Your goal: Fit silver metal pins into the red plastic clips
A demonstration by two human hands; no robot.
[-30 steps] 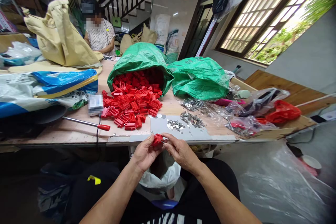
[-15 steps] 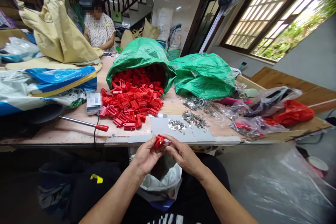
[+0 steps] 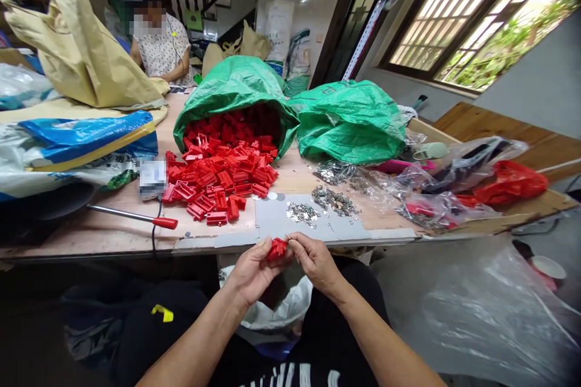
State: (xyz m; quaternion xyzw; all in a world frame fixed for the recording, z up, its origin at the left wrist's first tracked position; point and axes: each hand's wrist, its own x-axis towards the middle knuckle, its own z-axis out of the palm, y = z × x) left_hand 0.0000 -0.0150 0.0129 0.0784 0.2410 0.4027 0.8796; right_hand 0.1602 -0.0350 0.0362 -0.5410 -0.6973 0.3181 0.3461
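My left hand (image 3: 251, 270) grips a small red plastic part (image 3: 276, 248) just below the table's front edge. My right hand (image 3: 314, 261) is pinched against the same part, with a thin metal piece at its fingertips. Behind them a pile of the same red plastic parts (image 3: 218, 178) spills from an open green sack (image 3: 236, 86). Small shiny metal pieces (image 3: 303, 213) lie on a grey sheet (image 3: 318, 227) at the table's front.
A red-handled tool (image 3: 136, 216) lies at the left front of the wooden table (image 3: 113, 230). A second green sack (image 3: 349, 121), clear bags (image 3: 436, 193) and a blue-white sack (image 3: 82, 145) crowd the table. Another person (image 3: 158, 48) sits at the far end. A white bag (image 3: 276, 308) hangs under my hands.
My hands stay together on the red part; my right fingers have closed in tighter on it. The view has shifted slightly, so the table sits a little left and higher.
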